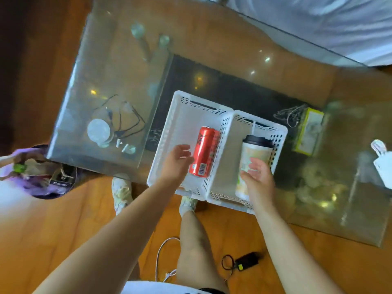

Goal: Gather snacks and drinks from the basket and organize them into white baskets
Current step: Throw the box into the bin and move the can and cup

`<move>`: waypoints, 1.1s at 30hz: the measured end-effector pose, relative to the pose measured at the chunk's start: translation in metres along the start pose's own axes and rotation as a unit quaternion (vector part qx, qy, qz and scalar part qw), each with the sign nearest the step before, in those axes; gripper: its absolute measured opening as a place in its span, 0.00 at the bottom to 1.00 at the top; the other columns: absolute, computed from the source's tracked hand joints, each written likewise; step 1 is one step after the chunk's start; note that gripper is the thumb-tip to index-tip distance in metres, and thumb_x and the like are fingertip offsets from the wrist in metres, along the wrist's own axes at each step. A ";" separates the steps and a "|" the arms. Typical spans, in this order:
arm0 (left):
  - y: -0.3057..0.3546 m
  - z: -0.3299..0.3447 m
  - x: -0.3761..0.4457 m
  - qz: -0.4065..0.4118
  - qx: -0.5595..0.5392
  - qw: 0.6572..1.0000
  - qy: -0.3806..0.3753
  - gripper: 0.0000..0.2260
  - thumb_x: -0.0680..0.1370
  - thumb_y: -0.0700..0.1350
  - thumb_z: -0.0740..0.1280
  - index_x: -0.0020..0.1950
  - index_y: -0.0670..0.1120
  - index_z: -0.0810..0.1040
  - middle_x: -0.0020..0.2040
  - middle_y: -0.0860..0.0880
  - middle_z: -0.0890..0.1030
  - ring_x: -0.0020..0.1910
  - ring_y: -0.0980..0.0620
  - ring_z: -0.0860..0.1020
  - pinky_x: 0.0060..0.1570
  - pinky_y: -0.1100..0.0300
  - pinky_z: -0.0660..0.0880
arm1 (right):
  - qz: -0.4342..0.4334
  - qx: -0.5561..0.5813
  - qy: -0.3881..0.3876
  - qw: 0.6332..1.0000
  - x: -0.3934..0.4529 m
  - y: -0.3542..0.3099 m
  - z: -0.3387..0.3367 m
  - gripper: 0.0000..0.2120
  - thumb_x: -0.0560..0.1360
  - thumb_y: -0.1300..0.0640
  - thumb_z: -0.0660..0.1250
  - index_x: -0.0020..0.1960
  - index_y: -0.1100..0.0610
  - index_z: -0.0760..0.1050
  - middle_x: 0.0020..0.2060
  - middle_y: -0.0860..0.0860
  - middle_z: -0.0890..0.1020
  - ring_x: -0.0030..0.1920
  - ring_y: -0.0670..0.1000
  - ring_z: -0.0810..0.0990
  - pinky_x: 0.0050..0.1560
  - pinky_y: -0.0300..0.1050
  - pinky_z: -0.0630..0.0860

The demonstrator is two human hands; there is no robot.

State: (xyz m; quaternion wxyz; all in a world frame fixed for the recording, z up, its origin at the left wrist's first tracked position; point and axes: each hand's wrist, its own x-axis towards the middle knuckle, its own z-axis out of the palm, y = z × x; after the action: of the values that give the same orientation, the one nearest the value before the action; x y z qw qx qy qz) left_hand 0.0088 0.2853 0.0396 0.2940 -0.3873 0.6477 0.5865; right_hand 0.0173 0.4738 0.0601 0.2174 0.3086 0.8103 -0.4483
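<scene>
- On the glass table point(118, 66), two white baskets sit side by side and touching: the left white basket point(180, 115) and the right white basket point(239, 124), both at the near edge.
- Lying on its side in the left white basket, against the wall it shares with its neighbour, is a red can point(204, 151).
- The left hand point(176, 162) hovers just beside the can with fingers spread and relaxed; it holds nothing, and whether a fingertip touches the can cannot be told.
- A lidded paper cup point(253, 160) with a dark lid and a straw lies tilted in the right white basket, lid toward the far end.
- The right hand point(257, 177) is over the cup's lower half, fingers loosely extended rather than wrapped; it looks like contact without a real grip, though I cannot be sure.
- My reading: the step in hand is setting drinks into the baskets, one per hand, and both look placed or nearly so.
- At far left, beside the table on the floor, a purple source basket point(42, 183) holds what appear to be more packets.
- The next move likely calls for drawing both hands clear without nudging the cup, then reaching left to the source basket.
- The cup deserves care: lying tilted, its lid could leak.
</scene>
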 end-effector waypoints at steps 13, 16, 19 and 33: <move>0.000 0.057 0.065 0.002 0.107 0.991 0.079 0.33 0.72 0.46 0.72 0.72 0.44 0.61 0.67 0.44 0.71 0.62 0.46 0.74 0.55 0.56 0.68 | -0.035 -0.143 0.075 0.986 0.085 0.017 -0.008 0.41 0.67 0.59 0.73 0.74 0.54 0.55 0.66 0.58 0.66 0.65 0.58 0.65 0.66 0.52 0.66; 0.000 0.059 0.072 0.011 0.127 0.989 0.077 0.33 0.72 0.47 0.72 0.72 0.44 0.61 0.66 0.44 0.72 0.61 0.46 0.75 0.57 0.53 0.70 | -0.034 -0.148 0.067 0.986 0.089 0.017 -0.001 0.41 0.67 0.57 0.72 0.74 0.53 0.53 0.67 0.58 0.66 0.65 0.58 0.66 0.62 0.52 0.68; -0.001 0.060 0.074 0.018 0.143 0.987 0.073 0.33 0.72 0.48 0.72 0.72 0.44 0.61 0.66 0.44 0.74 0.60 0.46 0.76 0.56 0.53 0.72 | -0.027 -0.132 0.044 0.990 0.092 0.018 0.002 0.42 0.68 0.56 0.73 0.74 0.51 0.52 0.68 0.57 0.65 0.66 0.58 0.66 0.63 0.54 0.68; 0.015 0.019 0.011 0.105 0.006 0.992 0.073 0.26 0.71 0.44 0.73 0.65 0.53 0.65 0.49 0.55 0.75 0.51 0.50 0.77 0.45 0.59 0.76 | -0.121 -0.013 0.063 0.991 0.038 -0.016 -0.028 0.45 0.64 0.56 0.75 0.69 0.34 0.53 0.57 0.42 0.64 0.51 0.39 0.69 0.47 0.35 0.67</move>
State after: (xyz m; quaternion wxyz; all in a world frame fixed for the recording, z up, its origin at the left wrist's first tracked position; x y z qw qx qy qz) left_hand -0.0107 0.3025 0.0360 0.1854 -0.3574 0.7077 0.5806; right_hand -0.0230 0.5029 0.0596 0.1143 0.2330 0.8597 -0.4400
